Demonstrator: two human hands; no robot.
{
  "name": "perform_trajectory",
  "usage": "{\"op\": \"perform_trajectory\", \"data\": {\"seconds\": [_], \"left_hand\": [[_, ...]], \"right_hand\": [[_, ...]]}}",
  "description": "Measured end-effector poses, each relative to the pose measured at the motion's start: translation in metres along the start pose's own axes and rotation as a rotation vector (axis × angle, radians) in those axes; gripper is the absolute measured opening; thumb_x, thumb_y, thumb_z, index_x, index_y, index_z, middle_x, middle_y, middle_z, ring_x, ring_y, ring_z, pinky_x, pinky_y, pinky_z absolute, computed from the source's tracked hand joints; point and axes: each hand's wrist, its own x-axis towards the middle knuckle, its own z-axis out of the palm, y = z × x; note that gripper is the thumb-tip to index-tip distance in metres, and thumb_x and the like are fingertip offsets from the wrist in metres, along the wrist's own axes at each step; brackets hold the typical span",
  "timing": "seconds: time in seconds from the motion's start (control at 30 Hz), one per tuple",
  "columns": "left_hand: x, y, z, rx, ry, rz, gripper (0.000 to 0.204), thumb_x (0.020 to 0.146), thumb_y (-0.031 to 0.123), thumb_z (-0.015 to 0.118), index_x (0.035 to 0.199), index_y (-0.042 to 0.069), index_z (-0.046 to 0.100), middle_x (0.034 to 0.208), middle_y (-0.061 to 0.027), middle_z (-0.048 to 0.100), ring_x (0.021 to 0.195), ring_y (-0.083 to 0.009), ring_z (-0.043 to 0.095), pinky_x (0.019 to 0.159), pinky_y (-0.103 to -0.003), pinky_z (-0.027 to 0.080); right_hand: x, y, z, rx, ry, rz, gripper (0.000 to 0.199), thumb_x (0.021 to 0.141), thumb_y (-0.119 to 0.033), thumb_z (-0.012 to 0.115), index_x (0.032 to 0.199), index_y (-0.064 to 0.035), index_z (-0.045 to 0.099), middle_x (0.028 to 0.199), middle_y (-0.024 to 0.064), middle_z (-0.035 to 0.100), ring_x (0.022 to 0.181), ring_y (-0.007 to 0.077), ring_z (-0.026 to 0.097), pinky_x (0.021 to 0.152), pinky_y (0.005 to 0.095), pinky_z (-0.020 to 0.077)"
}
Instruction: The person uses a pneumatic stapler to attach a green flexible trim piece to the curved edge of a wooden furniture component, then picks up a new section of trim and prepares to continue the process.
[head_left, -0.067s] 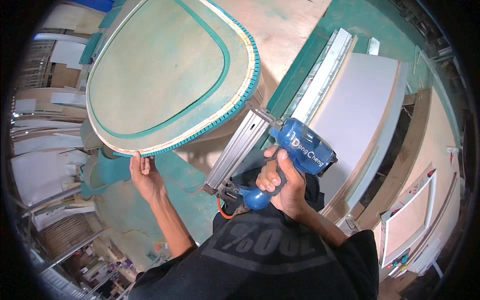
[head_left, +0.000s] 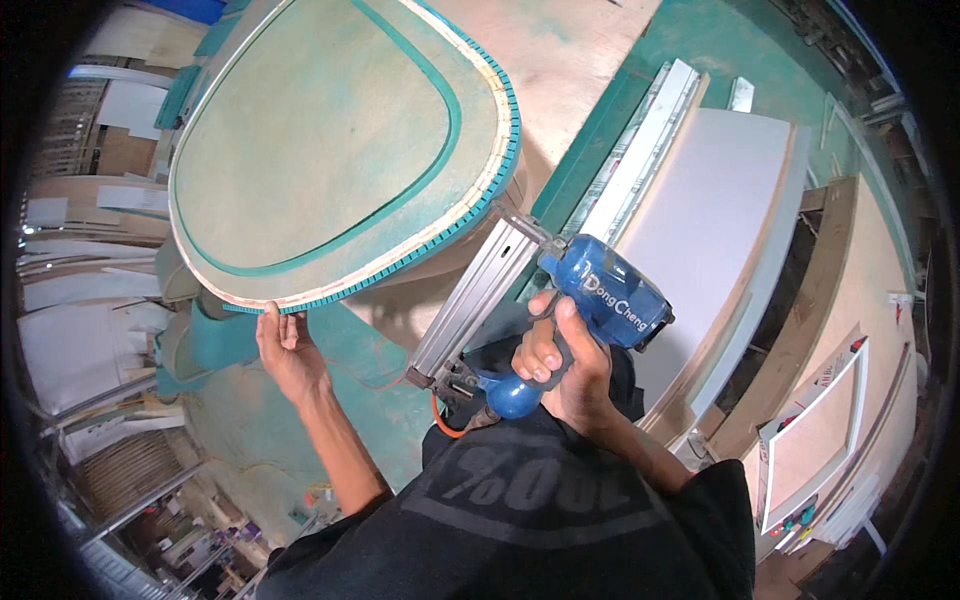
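A large rounded wooden panel (head_left: 310, 150) lies in front of me, with a green band inlaid on its face. Along its curved edge runs a green notched strip (head_left: 400, 268), beside a pale segmented border. At the strip's near-left end, my left hand (head_left: 288, 350) pinches the edge from below, a fingertip over the top. My right hand (head_left: 568, 360) grips the handle of a blue and silver air nail gun (head_left: 610, 290). The gun's nose points at the panel's right edge, close to the strip; whether it touches I cannot tell. An orange hose (head_left: 443, 420) leads from the gun's base.
To the right lie a long white-topped curved panel (head_left: 700, 200), metallic-looking strips (head_left: 640, 150) and a white frame (head_left: 815, 440). Stacked boards and sheets (head_left: 90, 300) line the left side. Green flooring (head_left: 260, 420) shows below the panel.
The view has shifted very slightly. Both hands keep the same grips and places.
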Motion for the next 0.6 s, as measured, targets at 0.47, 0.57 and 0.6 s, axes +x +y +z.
{"op": "perform_trajectory", "data": {"seconds": [0.47,0.57,0.6], "left_hand": [[0.011,0.002,-0.01,-0.079,-0.19,-0.045,0.016,0.1,0.017,0.063,0.096,0.002,0.062,0.069,0.003,0.057,0.064,-0.0055,0.053,0.081,-0.026,0.051],[0.008,0.005,-0.007,-0.046,-0.125,-0.049,0.015,0.1,0.017,0.063,0.093,0.004,0.061,0.065,0.0045,0.054,0.061,-0.0052,0.052,0.08,-0.025,0.051],[0.009,0.004,-0.007,-0.042,-0.124,-0.045,0.016,0.1,0.018,0.063,0.093,0.004,0.061,0.066,0.0045,0.055,0.062,-0.0051,0.052,0.08,-0.025,0.051]], "right_hand": [[-0.005,0.014,0.011,0.095,-0.032,-0.093,0.038,0.107,-0.037,0.049,0.117,-0.0011,0.055,0.059,-0.0026,0.04,0.05,0.0098,0.043,0.057,0.0292,0.0401],[-0.005,0.017,0.012,0.114,-0.018,-0.096,0.038,0.107,-0.036,0.049,0.119,-0.0005,0.054,0.059,-0.0025,0.041,0.05,0.0097,0.043,0.057,0.0291,0.0404],[-0.005,0.018,0.013,0.114,-0.006,-0.098,0.038,0.107,-0.036,0.049,0.119,-0.0003,0.054,0.059,-0.0025,0.041,0.05,0.0097,0.043,0.057,0.0291,0.0405]]}}
